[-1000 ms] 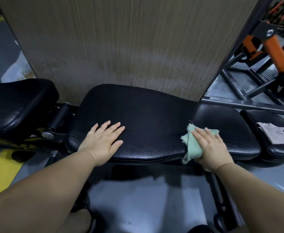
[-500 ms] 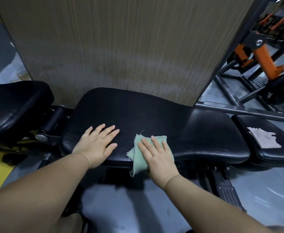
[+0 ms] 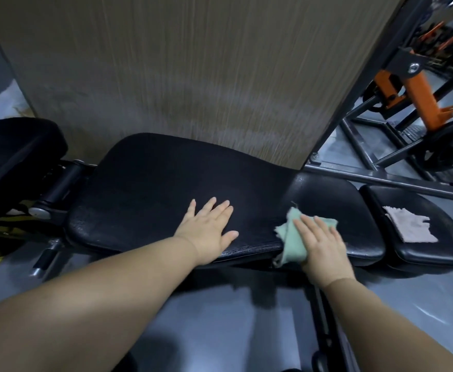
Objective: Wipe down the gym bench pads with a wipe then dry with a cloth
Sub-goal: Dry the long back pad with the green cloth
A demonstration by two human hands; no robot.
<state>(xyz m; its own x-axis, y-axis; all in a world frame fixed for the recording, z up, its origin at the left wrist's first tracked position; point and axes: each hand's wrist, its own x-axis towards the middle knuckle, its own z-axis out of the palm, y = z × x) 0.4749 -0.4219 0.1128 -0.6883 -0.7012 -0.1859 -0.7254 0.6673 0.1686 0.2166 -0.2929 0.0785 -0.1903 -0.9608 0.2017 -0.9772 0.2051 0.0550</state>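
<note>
Nearest in, both forearms reach out over the grey floor. The left hand (image 3: pixel 209 232) lies flat on the long back pad (image 3: pixel 153 189), fingers spread, grasping nothing, simply bracing. At its three o'clock the right hand (image 3: pixel 323 245) presses the green cloth (image 3: pixel 291 242) onto the pad's near edge. Its fingers are laid straight on top rather than curled round it, and part of the cloth hangs over the lip.

This looks like the drying pass, because a pale wipe (image 3: pixel 408 224) lies on the small end pad (image 3: pixel 375 197), out at two o'clock. To do it well, she wants a flat palm, even pressure and overlapping strokes along the pad's length, not forgetting the rolled near edge. The bunched cloth would likely cover more if spread out.

Further off there's a second black pad (image 3: pixel 13 151) at ten o'clock, a wooden panel (image 3: pixel 193 76) at twelve and an orange machine (image 3: pixel 418 95) at one.
</note>
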